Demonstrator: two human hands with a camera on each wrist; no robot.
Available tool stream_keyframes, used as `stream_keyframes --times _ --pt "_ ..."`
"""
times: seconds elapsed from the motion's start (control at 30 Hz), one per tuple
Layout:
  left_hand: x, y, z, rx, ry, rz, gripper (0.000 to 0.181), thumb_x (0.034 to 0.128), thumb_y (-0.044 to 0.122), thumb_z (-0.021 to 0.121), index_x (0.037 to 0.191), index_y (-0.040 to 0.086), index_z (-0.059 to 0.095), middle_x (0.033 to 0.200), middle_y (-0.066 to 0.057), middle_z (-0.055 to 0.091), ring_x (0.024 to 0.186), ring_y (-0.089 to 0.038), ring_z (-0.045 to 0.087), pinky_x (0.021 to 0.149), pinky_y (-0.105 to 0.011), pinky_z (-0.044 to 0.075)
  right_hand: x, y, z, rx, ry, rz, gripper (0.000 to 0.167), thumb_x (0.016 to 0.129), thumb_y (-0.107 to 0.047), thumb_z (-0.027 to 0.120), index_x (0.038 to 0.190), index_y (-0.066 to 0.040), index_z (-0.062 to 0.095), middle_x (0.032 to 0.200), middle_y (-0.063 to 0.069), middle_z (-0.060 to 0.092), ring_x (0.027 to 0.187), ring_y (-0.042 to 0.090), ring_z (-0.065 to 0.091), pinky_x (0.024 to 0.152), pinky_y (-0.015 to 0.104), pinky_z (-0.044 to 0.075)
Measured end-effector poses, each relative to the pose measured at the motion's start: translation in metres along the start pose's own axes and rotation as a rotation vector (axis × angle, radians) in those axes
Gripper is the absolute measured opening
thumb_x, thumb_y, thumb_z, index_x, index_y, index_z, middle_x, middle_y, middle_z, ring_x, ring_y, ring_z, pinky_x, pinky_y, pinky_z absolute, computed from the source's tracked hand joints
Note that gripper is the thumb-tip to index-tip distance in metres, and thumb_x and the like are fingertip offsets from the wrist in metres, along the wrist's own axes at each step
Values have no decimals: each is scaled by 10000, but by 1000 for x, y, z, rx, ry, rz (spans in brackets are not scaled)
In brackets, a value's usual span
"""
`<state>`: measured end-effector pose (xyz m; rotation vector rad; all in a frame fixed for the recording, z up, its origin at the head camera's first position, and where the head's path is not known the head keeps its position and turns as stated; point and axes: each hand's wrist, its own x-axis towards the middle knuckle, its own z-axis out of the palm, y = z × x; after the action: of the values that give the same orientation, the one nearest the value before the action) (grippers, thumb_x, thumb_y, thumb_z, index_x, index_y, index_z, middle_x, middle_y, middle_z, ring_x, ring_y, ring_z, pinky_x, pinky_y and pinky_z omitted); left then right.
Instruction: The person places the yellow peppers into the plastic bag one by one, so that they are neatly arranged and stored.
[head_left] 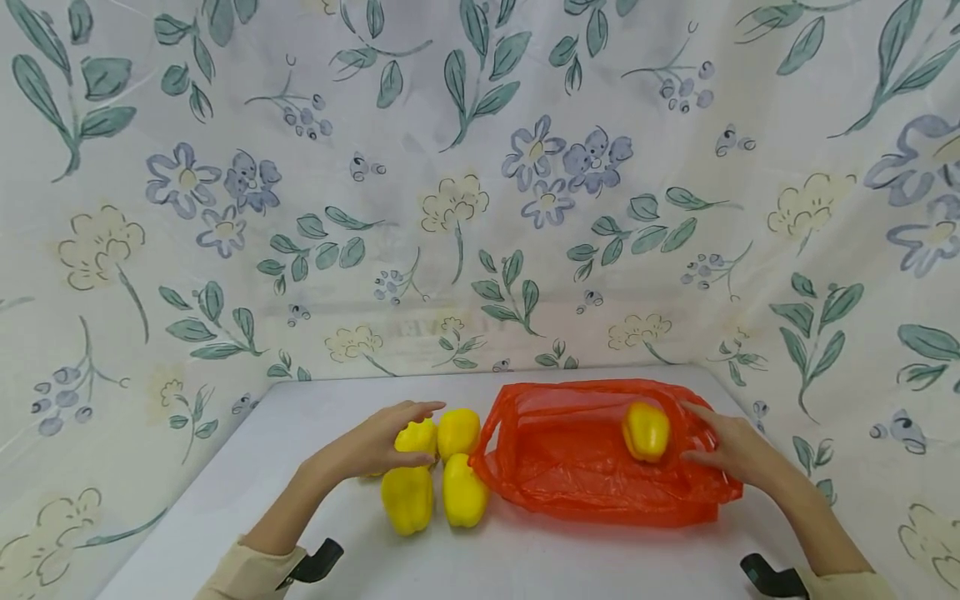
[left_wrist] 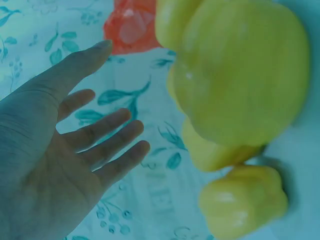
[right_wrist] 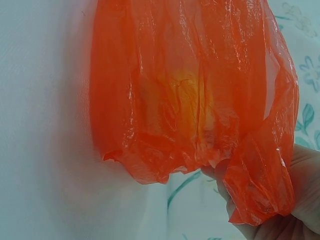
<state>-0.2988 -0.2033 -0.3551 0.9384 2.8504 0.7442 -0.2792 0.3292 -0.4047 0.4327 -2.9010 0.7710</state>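
Observation:
Several yellow bell peppers (head_left: 407,500) stand grouped left of a red plastic bag (head_left: 570,492). My left hand (head_left: 375,437) is over the group, its thumb and fingers spread apart. In the left wrist view this hand (left_wrist: 75,145) shows a gap between it and the nearest bell pepper (left_wrist: 245,75). One more yellow bell pepper (head_left: 647,432) lies in the bag toward its right end. At that end my right hand (head_left: 731,450) touches the bag, thumb and fingers apart, beside this pepper. In the right wrist view, crumpled red plastic (right_wrist: 260,190) covers part of the hand.
The white table (head_left: 525,567) carries the bag and the peppers. A cloth (head_left: 480,208) printed with flowers and leaves hangs behind the table and at its sides. Dark wrist devices (head_left: 315,562) are worn at both sleeves.

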Motion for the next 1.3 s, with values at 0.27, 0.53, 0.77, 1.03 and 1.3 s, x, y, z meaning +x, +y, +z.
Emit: stream_keyframes --times 0.27,0.53,0.77,1.03,1.3 --pt "-32 -23 13 -3 -14 -38 829 781 513 775 1469 197 436 1285 -87 570 1176 -291 542 969 -550 501 0 0 1 -11 -2 2 819 789 -259 805 1435 37 397 1223 307 605 904 241 640 660 318 611" --pt "-46 -36 26 13 -18 -105 871 722 551 805 1447 203 469 1277 -85 550 1148 -284 543 1002 -579 469 0 -1 1 19 -17 21 826 801 -260 796 1457 11 374 1260 311 580 910 241 639 654 316 611" --pt "-51 -42 33 13 -40 -110 882 710 589 795 1444 220 474 1324 -71 537 1199 -278 537 1016 -587 457 2 1 2 45 -35 39 819 809 -271 787 1466 -13 372 1244 282 597 880 183 630 649 287 606" --pt "-52 -42 37 -9 -70 -116 867 711 537 821 1445 260 455 1336 -71 535 1158 -240 530 980 -563 489 0 -1 0 61 -43 39 822 811 -280 785 1466 -2 373 1260 291 586 839 164 633 641 276 602" --pt "-55 -42 41 -32 -73 -119 877 713 509 831 1455 260 436 1349 -69 523 1161 -243 519 987 -566 483 -1 -2 0 48 -39 29 826 808 -281 788 1463 4 375 1253 292 590 865 182 627 653 291 607"
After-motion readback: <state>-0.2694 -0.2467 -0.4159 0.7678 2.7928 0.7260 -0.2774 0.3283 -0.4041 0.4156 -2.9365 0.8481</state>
